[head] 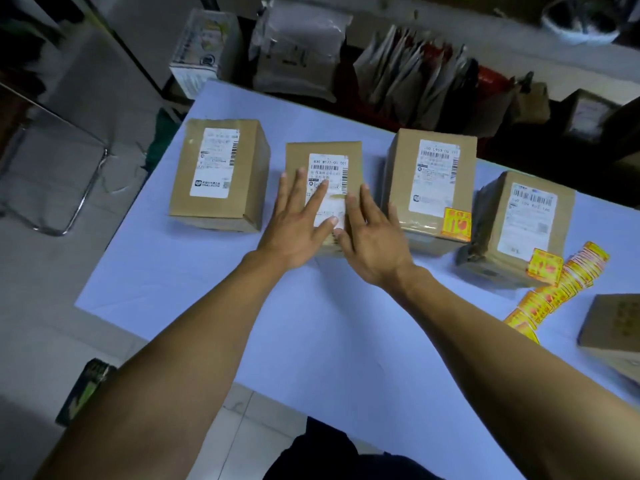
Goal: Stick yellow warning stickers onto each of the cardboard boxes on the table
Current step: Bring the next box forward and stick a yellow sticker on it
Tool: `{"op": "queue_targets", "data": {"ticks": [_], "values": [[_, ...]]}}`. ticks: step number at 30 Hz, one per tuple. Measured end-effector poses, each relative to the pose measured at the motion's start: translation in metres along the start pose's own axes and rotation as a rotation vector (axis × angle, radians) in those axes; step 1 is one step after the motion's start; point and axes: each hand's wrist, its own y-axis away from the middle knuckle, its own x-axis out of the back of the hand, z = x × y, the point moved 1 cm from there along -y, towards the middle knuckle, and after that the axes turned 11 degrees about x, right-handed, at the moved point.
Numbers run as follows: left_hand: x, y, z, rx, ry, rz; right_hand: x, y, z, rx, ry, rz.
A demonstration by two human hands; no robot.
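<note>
**Stickers on two boxes, two in the row bare**

Stickers are what we need next: the yellow sticker strip [561, 285] lies fanned out on the pale table [207, 271] at our right, just beside the rightmost box [519, 230] and well apart from both hands. That box carries a yellow warning sticker [544, 265] at its near corner, and the box to its left [429, 188] carries another [456, 221]. We see none on the second box from the left [323, 188] or on the far-left box [218, 174].

Our left hand [298, 226] and right hand [374, 240] lie flat on the second box, fingers spread wide, holding nothing. They cover its near edge, so we cannot tell whether a sticker sits beneath them.

We judge the main risk to be a skipped box: lifting away without checking under the palms could leave this one unmarked. A sticker pressed over the white shipping label [329, 174] would hide its barcode, so bare cardboard at a corner is safer. The strip looks long and loose; reaching for it carelessly could drag it off the table edge. A further brown box [613, 323] at the right edge is blurred, and its state is unclear.
</note>
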Motion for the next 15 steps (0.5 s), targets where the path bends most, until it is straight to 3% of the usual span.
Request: {"op": "queue_targets", "data": {"ticks": [4,8,10,12,15], "values": [[-0.01,0.035,-0.007,-0.013,0.005,0.014,-0.009,0.024,-0.013,0.055,-0.052,-0.002],[-0.011,0.044,-0.013,0.004,0.149,0.045,-0.013,0.033,-0.02,0.044,-0.362,0.128],[-0.007,0.038,-0.012,0.137,0.372,0.097,-0.013,0.022,-0.02,-0.113,-0.642,0.245],[-0.008,0.029,-0.013,0.348,0.612,0.109,-0.013,0.009,-0.017,-0.383,-0.978,0.291],[-0.013,0.018,-0.02,0.587,0.969,-0.044,-0.027,-0.007,-0.007,-0.545,-1.246,0.219]]}}
